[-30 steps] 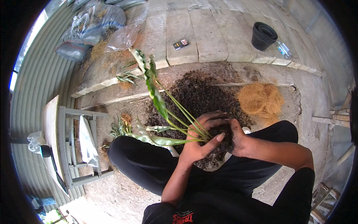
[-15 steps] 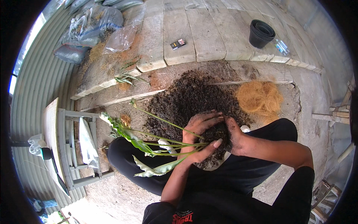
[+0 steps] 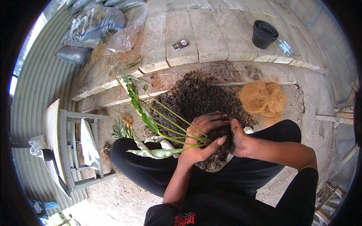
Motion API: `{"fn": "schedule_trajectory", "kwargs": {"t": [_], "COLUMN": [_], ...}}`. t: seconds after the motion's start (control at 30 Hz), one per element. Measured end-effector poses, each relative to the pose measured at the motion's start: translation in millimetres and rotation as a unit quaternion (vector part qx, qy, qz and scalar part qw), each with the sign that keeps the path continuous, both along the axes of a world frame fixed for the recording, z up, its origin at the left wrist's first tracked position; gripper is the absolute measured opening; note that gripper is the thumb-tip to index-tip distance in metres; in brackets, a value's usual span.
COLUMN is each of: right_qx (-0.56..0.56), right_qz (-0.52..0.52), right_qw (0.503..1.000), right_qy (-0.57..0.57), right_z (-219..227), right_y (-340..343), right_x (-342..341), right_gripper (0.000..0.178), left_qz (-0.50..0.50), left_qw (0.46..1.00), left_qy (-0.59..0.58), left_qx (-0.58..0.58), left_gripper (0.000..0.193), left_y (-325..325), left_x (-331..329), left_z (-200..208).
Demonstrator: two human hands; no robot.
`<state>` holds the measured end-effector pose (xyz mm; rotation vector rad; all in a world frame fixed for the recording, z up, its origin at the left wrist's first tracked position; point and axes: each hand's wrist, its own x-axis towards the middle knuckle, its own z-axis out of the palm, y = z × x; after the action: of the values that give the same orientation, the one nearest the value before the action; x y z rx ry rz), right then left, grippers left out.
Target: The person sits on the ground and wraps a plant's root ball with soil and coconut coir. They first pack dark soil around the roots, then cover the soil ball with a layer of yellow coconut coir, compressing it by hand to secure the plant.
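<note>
A leafy plant (image 3: 140, 107) lies tilted to the left, its long green stems running back to a dark root ball (image 3: 222, 135). My left hand (image 3: 204, 132) is closed round the left side of that root ball at the stem base, thumb laid over the near side. From the right, my right hand (image 3: 238, 140) cups the other side of it, fingers partly hidden. Both hands are smeared with soil. Just beyond them spreads a heap of dark potting soil (image 3: 192, 90), and more loose soil shows below the root ball.
A clump of orange-brown fibre (image 3: 263, 101) lies right of the soil. Stacked black pots (image 3: 264, 34) and a clear plastic bottle (image 3: 285, 48) stand on the far concrete ledge (image 3: 182, 56), near a small dark packet (image 3: 180, 45). Filled sacks (image 3: 96, 26) are far left; a grey frame (image 3: 75, 150) stands left.
The plant's leaves and stems have swung away from me, toward the far side, as the root ball turned slightly in my hands. Both hands stay nearly in place around it.
</note>
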<state>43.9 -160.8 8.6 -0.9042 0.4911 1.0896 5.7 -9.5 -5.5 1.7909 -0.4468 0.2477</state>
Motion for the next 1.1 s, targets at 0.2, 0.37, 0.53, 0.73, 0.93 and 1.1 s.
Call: {"fn": "schedule_trajectory", "kwargs": {"t": [0.2, 0.37, 0.53, 0.73, 0.93, 1.1], "right_qx": [0.022, -0.003, -0.025, -0.025, 0.003, 0.010], "right_qz": [-0.008, 0.004, 0.014, 0.010, 0.010, -0.008], "right_qw": [0.999, 0.999, 0.999, 0.999, 1.000, 1.000], "right_qy": [-0.033, -0.048, 0.015, 0.032, -0.018, -0.016], "right_z": [-5, -13, -10, -20, -21, -27], "right_y": [4, 4, -1, -3, -1, -2], "right_x": [1, -2, -4, -4, 2, 0], "right_gripper": [0.047, 0.050, 0.059, 0.060, 0.053, 0.048], "left_qz": [0.062, 0.026, 0.015, 0.016, 0.077, 0.075], "left_qw": [0.995, 0.999, 0.998, 0.995, 0.983, 0.977], "left_qy": [-0.016, -0.002, 0.052, 0.086, 0.070, 0.100], "left_qx": [-0.075, -0.041, -0.041, -0.041, -0.153, -0.172], "left_gripper": [0.062, 0.051, 0.033, 0.031, 0.052, 0.059], "left_y": [-3, -3, -8, -7, -15, -14], "left_x": [-3, -1, -3, -5, -4, -8], "left_z": [9, 3, 2, 1, 2, 0]}}
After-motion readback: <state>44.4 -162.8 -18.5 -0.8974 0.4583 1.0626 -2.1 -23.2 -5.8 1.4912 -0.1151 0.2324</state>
